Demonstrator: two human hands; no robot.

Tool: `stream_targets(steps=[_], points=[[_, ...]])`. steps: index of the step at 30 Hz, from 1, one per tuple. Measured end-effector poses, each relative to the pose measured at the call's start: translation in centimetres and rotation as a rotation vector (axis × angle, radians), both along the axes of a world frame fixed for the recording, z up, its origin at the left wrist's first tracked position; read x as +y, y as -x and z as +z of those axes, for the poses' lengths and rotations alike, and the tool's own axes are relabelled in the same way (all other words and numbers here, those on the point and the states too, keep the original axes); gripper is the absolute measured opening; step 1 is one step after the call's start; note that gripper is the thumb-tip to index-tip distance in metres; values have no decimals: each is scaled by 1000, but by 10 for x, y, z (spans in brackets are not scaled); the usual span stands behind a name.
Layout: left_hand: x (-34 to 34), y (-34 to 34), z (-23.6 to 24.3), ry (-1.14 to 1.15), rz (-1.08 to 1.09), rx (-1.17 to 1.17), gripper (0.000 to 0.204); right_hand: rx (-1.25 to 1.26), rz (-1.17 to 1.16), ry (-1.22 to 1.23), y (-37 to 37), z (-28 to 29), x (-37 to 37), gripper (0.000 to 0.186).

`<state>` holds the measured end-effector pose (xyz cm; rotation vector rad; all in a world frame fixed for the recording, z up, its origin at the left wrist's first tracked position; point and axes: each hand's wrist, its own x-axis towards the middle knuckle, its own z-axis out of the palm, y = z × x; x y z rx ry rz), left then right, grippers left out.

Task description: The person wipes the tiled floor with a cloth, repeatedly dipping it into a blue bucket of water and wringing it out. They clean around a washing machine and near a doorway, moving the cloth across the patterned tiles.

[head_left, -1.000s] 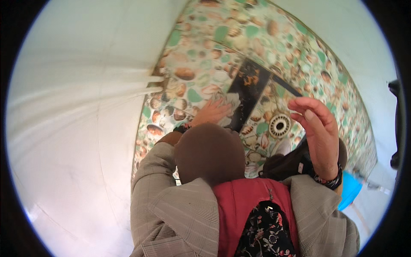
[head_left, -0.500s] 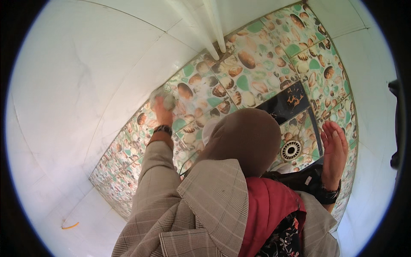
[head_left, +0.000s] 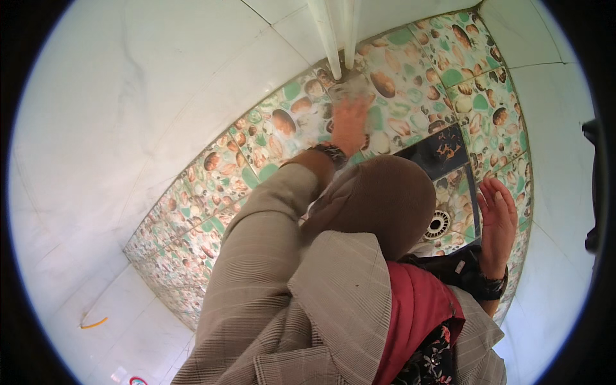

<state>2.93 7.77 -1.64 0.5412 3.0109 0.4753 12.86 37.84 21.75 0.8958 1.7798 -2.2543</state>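
My left hand [head_left: 350,120] reaches forward over the patterned tile floor [head_left: 394,90], pressing a pale grey cloth [head_left: 348,86] at the foot of two white pipes [head_left: 327,35]; fingers and cloth are blurred. My right hand [head_left: 497,218] is raised at the right, holding nothing, its fingers loosely extended. Beside it lie a dark tile strip [head_left: 436,144] with orange markings and a round slotted drain [head_left: 437,223]. My brown-clad knee [head_left: 382,199] covers part of the floor between my hands.
Pale tiled walls [head_left: 115,141] rise at the left, behind the pipes and at the right, bordering the floor. A small yellow curved thing [head_left: 95,323] is at the lower left, and a small red round thing [head_left: 137,380] shows at the bottom edge.
My left hand moved with the cloth from beside the dark strip to the wall's edge, then rightward to the pipes. My right hand stays raised. The view has shifted.
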Motion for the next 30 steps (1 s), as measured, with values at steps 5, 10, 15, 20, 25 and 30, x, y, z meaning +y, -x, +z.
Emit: stream_targets(steps=[5, 10, 15, 20, 25, 30], points=[[-67, -25, -9, -210, -464, -94, 46, -72, -4, -18, 3, -12, 3, 29], [-238, -98, 4, -129, 380, 11, 40, -106, -2, -14, 2, -15, 5, 30], [-270, -102, -1, 205, 1478, -403, 65, -119, -25, -27, 0, -14, 2, 29], [-172, -60, -20, 447, 687, -318, 68, -114, -53, -66, -2, -2, -7, 26], [-36, -22, -20, 104, -2, -117, 66, -4, -60, 23, -9, 22, -9, 22], [-22, 26, 1, 74, -384, -126, 62, -3, -40, 114, -10, 28, 9, 21]])
